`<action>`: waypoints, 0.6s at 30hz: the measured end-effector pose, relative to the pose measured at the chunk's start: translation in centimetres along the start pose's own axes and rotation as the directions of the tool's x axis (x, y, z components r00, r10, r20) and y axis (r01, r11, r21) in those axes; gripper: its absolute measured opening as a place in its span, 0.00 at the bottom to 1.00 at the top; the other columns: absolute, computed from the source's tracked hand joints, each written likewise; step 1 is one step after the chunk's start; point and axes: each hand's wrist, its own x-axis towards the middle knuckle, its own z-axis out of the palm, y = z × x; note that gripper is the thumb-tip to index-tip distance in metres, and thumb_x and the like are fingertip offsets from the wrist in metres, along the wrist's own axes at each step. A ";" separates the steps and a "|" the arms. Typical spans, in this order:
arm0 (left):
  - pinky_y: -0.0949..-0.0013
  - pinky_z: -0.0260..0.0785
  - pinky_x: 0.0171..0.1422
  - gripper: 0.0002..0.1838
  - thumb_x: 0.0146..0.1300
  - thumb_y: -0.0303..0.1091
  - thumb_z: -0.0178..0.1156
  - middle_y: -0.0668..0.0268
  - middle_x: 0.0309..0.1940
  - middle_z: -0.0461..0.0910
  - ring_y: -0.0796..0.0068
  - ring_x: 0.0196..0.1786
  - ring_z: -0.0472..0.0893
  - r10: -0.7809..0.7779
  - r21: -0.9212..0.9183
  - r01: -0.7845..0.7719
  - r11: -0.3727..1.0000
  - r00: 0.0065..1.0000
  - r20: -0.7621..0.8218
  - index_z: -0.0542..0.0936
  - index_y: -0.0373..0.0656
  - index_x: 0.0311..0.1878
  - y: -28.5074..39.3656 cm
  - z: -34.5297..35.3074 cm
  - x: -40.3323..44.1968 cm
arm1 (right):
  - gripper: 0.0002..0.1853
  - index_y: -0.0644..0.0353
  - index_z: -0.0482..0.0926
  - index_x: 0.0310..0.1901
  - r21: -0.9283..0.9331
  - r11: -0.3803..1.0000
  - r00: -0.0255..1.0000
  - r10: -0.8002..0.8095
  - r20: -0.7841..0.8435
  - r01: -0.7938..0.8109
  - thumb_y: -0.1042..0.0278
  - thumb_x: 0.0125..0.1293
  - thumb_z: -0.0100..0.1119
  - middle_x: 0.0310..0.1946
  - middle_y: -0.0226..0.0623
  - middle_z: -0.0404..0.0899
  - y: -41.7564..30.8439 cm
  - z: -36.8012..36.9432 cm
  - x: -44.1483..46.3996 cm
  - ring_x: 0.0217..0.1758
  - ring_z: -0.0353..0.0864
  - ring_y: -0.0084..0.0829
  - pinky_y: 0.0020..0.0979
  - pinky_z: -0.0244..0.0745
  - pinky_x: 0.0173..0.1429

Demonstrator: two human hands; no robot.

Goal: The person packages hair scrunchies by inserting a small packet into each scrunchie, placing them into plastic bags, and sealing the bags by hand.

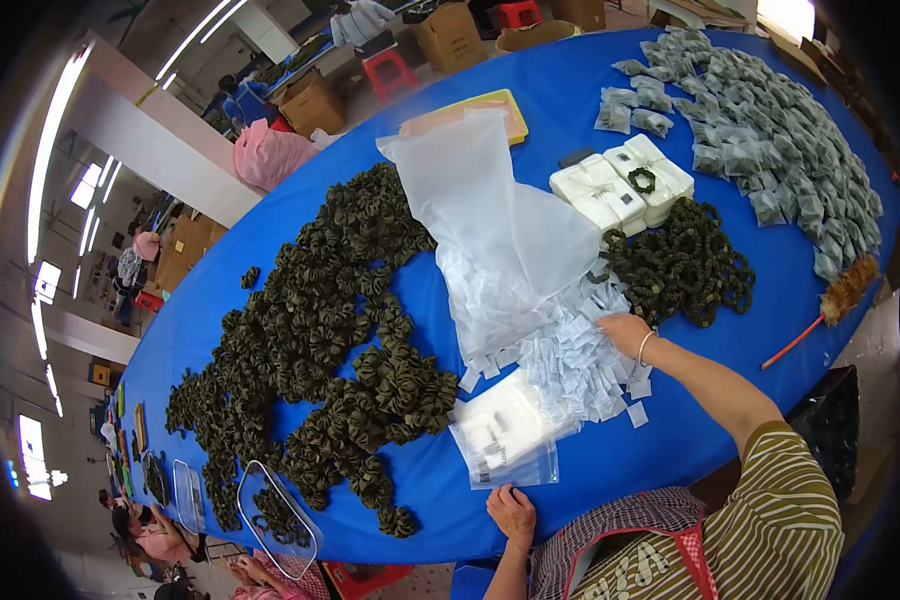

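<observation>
Sachets (568, 372), small and pale, are heaped in the middle of the blue worktop (570, 88), partly under the near end of a large translucent sack (485, 240). The right hand (624, 336) is laid on the right side of this heap with its fingers bent; whether a sachet is grasped cannot be told. Just on the near side of the heap, a stack of clear plastic bags (502, 425) is laid flat. The left hand (511, 514) is placed by the near edge of the worktop, just beside the stack, its fingers curled; whether anything is gripped there cannot be told.

To the left, dark green bundles (300, 320) are spread in a long pile. To the right, beyond the sachets, dark green rings (682, 265) are gathered loosely. Farther off, two white stacks (598, 192) are set side by side, one ring being rested on the right one. At the far right, filled packets (765, 140) are massed, and an orange-handled brush (795, 342) is laid by their near end. A yellow tray (517, 116) is partly covered by the sack's far end.
</observation>
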 end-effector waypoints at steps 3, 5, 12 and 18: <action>0.56 0.62 0.51 0.09 0.55 0.26 0.56 0.54 0.41 0.73 0.54 0.46 0.72 -0.004 0.001 0.004 1.000 1.000 0.008 0.74 0.39 0.40 -0.2 0.3 0.1 | 0.06 0.54 0.77 0.36 -0.270 0.959 0.970 0.146 0.193 -0.091 0.70 0.56 0.52 0.32 0.42 0.80 -2.2 -4.3 2.5 0.37 0.80 0.46 0.46 0.74 0.40; 0.56 0.63 0.49 0.09 0.55 0.27 0.57 0.56 0.41 0.73 0.55 0.45 0.72 0.010 0.003 -0.010 1.000 1.000 -0.001 0.74 0.40 0.40 -0.4 0.5 0.1 | 0.02 0.53 0.76 0.29 -0.273 0.940 0.979 0.188 -0.079 -0.203 0.70 0.54 0.53 0.26 0.41 0.78 -1.5 -5.0 5.0 0.33 0.79 0.47 0.47 0.73 0.36; 0.58 0.65 0.44 0.11 0.53 0.30 0.59 0.59 0.41 0.74 0.57 0.41 0.74 -0.018 0.009 0.018 1.000 0.999 -0.035 0.75 0.43 0.41 -0.6 0.5 0.3 | 0.05 0.52 0.82 0.29 -0.399 0.886 0.968 0.177 -0.180 -0.236 0.63 0.51 0.60 0.41 0.33 0.76 2.6 -2.9 11.4 0.50 0.69 0.39 0.43 0.64 0.49; 0.60 0.65 0.41 0.10 0.55 0.30 0.58 0.61 0.41 0.73 0.60 0.40 0.73 -0.026 -0.005 0.026 1.000 1.000 -0.002 0.74 0.43 0.42 -0.8 0.2 0.3 | 0.05 0.52 0.80 0.28 -0.484 0.865 0.990 0.084 -0.115 -0.129 0.63 0.51 0.61 0.37 0.33 0.74 2.1 -1.9 10.0 0.49 0.68 0.38 0.45 0.57 0.54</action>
